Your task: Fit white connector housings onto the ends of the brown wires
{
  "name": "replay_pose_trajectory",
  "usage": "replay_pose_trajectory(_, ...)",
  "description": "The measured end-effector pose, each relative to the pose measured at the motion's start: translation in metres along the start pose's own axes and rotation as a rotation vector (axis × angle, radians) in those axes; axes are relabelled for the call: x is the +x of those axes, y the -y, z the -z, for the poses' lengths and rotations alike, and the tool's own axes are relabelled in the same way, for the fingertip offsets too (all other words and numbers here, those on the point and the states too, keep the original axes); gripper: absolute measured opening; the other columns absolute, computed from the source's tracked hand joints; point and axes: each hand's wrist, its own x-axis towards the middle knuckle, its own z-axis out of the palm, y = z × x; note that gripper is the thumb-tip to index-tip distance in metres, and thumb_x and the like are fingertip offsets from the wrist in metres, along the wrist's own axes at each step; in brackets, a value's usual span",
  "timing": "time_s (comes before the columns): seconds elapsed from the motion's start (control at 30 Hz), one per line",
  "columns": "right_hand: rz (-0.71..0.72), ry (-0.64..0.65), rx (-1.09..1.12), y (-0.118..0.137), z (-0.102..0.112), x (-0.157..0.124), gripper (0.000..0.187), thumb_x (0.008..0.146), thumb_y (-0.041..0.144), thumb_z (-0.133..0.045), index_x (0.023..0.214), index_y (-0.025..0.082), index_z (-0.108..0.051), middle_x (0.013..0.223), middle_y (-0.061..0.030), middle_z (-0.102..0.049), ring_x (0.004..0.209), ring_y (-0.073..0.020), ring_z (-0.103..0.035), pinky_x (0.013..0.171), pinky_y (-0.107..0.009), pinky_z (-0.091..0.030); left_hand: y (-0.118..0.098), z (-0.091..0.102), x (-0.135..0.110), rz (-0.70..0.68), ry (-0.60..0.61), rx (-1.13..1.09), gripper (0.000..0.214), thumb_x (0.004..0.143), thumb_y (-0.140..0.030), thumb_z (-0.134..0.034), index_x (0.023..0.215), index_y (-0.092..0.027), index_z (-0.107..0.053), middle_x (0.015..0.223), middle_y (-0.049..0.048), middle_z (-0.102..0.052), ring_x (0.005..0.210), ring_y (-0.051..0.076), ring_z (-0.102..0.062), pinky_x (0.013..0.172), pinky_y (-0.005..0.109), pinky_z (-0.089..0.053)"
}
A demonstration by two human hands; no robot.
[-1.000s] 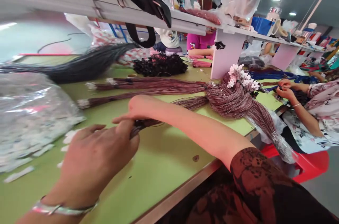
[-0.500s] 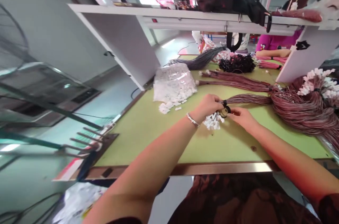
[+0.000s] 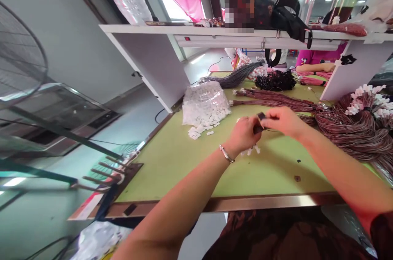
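My left hand is closed around a roll of black tape, above the end of a wire bundle. White connectors at that end peek out below the hand. My right hand pinches the black tape at its upper edge, thumb and fingertips close to my left fingers. The brown wire bundle runs right from behind my right hand toward a larger pile; its near part is hidden by both hands.
A clear plastic bag of white connectors lies left, some spilled out. Brown wire bundles and a large coil of brown wires lie right. A white shelf spans above. A co-worker's arm rests behind.
Both hands have lifted from the wire bundle with the roll of tape. The left hand has turned over it, and the right has moved up to its top. The view has shifted slightly.
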Motion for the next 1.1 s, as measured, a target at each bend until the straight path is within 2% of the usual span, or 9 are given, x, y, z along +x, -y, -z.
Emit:
replay_pose_trajectory(0.13, -0.227, 0.061, 0.096, -0.013, 0.001, 0.055, 0.039, 0.076, 0.054, -0.059, 0.065, 0.016, -0.059, 0.047, 0.0058, -0.035, 0.042, -0.0062, -0.02, 0.044, -0.025, -0.014, -0.003, -0.006, -0.011, -0.185, -0.05, 0.244, 0.016, 0.078, -0.014, -0.045, 0.082, -0.013, -0.06, 0.067, 0.0094, -0.062, 0.068, 0.022, -0.056, 0.075, 0.036, -0.041)
replay_pose_trajectory(0.23, -0.273, 0.043, -0.259, -0.027, -0.013, 0.068, 0.044, 0.077, 0.053, -0.06, 0.051, 0.018, -0.051, 0.044, 0.0034, -0.035, 0.044, -0.0085, -0.029, 0.047, -0.027, -0.022, -0.004, -0.006, -0.015, -0.259, -0.002, 0.28, 0.026, 0.081, -0.015, -0.041, 0.091, -0.013, -0.065, 0.068, 0.0103, -0.064, 0.068, 0.023, -0.057, 0.075, 0.037, -0.04)
replay_pose_trajectory(0.33, -0.097, -0.272, -0.606, -0.03, -0.019, 0.05, 0.047, 0.087, 0.05, -0.048, 0.053, 0.017, -0.053, 0.051, -0.0034, -0.047, 0.055, -0.0133, -0.043, 0.054, -0.028, -0.027, -0.005, 0.0, -0.01, -0.081, 0.078, 0.145, 0.024, 0.079, -0.02, -0.044, 0.082, -0.015, -0.068, 0.067, 0.0096, -0.066, 0.065, 0.021, -0.058, 0.071, 0.035, -0.04)
replay_pose_trajectory(0.47, -0.22, -0.137, -0.617, -0.031, -0.019, 0.006, 0.062, 0.087, 0.063, -0.036, 0.048, 0.018, -0.053, 0.046, -0.0056, -0.049, 0.054, -0.0163, -0.049, 0.054, -0.029, -0.031, -0.006, 0.012, 0.006, 0.336, 0.265, -0.244, 0.019, 0.068, -0.026, -0.052, 0.074, -0.018, -0.068, 0.061, 0.0028, -0.064, 0.057, 0.016, -0.055, 0.055, 0.026, -0.038)
replay_pose_trajectory(0.57, -0.316, -0.03, -0.494, -0.045, -0.024, -0.009, 0.059, 0.072, 0.074, -0.05, 0.052, 0.018, -0.056, 0.048, -0.0048, -0.052, 0.059, -0.019, -0.053, 0.055, -0.028, -0.036, -0.004, 0.017, 0.016, 0.5, 0.356, -0.545, 0.019, 0.06, -0.03, -0.058, 0.069, -0.014, -0.066, 0.052, -0.0009, -0.057, 0.048, 0.013, -0.049, 0.048, 0.023, -0.035)
replay_pose_trajectory(0.67, -0.19, -0.05, -0.076, -0.066, -0.036, -0.006, 0.054, 0.074, 0.07, -0.051, 0.069, 0.018, -0.063, 0.059, -0.0019, -0.059, 0.068, -0.0173, -0.056, 0.06, -0.026, -0.04, 0.0, 0.015, 0.019, 0.58, 0.405, -0.766, 0.024, 0.056, -0.033, -0.062, 0.07, -0.014, -0.064, 0.048, -0.0035, -0.051, 0.042, 0.009, -0.042, 0.043, 0.022, -0.03)
replay_pose_trajectory(0.83, -0.244, 0.019, 0.381, -0.081, -0.044, -0.003, 0.041, 0.07, 0.055, -0.063, 0.068, 0.013, -0.062, 0.059, -0.0023, -0.059, 0.062, -0.0128, -0.053, 0.057, -0.024, -0.04, 0.002, 0.008, 0.013, 0.596, 0.445, -0.845, 0.023, 0.055, -0.031, -0.062, 0.067, -0.012, -0.063, 0.049, -0.0024, -0.053, 0.043, 0.008, -0.041, 0.044, 0.021, -0.03)
replay_pose_trajectory(0.93, -0.292, 0.114, 0.413, -0.077, -0.039, -0.006, 0.018, 0.064, 0.032, -0.066, 0.069, 0.015, -0.063, 0.068, -0.0022, -0.062, 0.063, -0.0123, -0.054, 0.058, -0.024, -0.042, 0.002, 0.002, 0.01, 0.515, 0.338, -0.74, 0.024, 0.059, -0.03, -0.058, 0.071, -0.011, -0.067, 0.054, -0.001, -0.057, 0.048, 0.01, -0.045, 0.048, 0.022, -0.033)
replay_pose_trajectory(1.1, -0.34, -0.07, 0.089, -0.075, -0.045, 0.001, 0.017, 0.074, 0.025, -0.049, 0.059, 0.018, -0.054, 0.06, -0.0006, -0.055, 0.058, -0.0132, -0.047, 0.054, -0.025, -0.035, 0.008, -0.008, 0.004, 0.321, 0.23, -0.486, 0.027, 0.068, -0.025, -0.048, 0.077, -0.013, -0.071, 0.057, -0.0011, -0.056, 0.057, 0.013, -0.048, 0.054, 0.022, -0.035)
